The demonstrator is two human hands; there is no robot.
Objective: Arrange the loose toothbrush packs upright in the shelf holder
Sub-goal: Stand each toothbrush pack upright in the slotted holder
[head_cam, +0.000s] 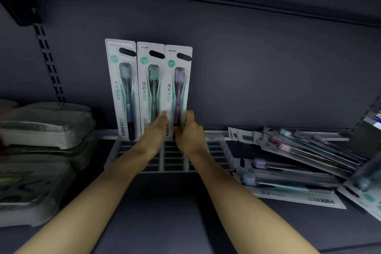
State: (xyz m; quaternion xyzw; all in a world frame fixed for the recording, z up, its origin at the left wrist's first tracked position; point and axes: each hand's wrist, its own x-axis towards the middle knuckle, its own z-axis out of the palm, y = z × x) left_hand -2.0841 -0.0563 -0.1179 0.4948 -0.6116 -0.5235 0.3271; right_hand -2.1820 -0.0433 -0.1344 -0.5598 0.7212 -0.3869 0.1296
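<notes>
Toothbrush packs stand upright in a row of three at the far edge of the slotted holder (216, 150), leaning on the dark back panel (268, 68); the blue pack (121, 88) is on the left, the green pack (150, 84) in the middle, the purple pack (177, 88) on the right, each just beside the next and slightly overlapping; we see our right hand (188, 132) curled round the lower right edge of the purple pack, thumb on its front and fingers behind; our left hand (155, 130) lies with straight fingers pressed flat against the lower fronts of the green and purple packs, gripping nothing; both forearms reach in from the near edge over the holder's slots; to the right of the holder a loose pile of packs (299, 163) lies flat and criss-crossed on the shelf (165, 222), some overlapping, the nearest one printed side up; on the left, stacked clear plastic containers (41, 130) sit near the holder; a slotted upright rail (49, 64) runs up the back panel above them.
</notes>
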